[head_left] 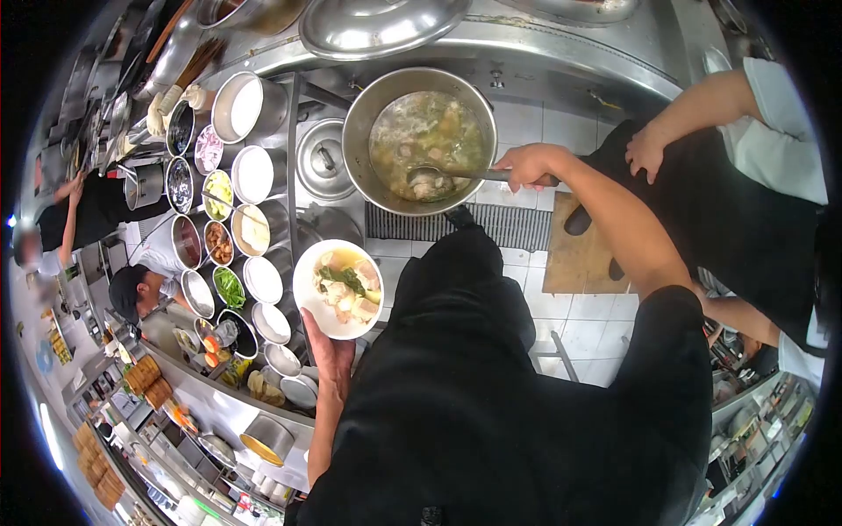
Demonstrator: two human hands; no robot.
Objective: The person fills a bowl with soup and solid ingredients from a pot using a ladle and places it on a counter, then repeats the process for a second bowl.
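So the right hand [531, 167] has its fingers wrapped around the handle of a ladle [481, 174], and the ladle's scoop sits in the near part of a big steel pot [357, 140], loaded with some chunky bits out of the soup [421, 127]. The left hand [330, 352] is propping up a white bowl [303, 280], nearer and to the left of the pot; one digit shows along the outside, but I can't tell how the rest are placed since the bowl hides them. Bowl's already got pale chunks, leafy greens and some broth in it. I'd call this the scooping part, ladle not yet clear of the pot. Next move, imo, calls for lifting the ladle level over the rim and keeping the bowl flat, cuz sloshing seems the main risk. Tubs of ingredients, like the chopped greens [230, 287], are lined up over on the left, and there's a co-worker's hand [646, 153] off to the right, well apart from the pot.
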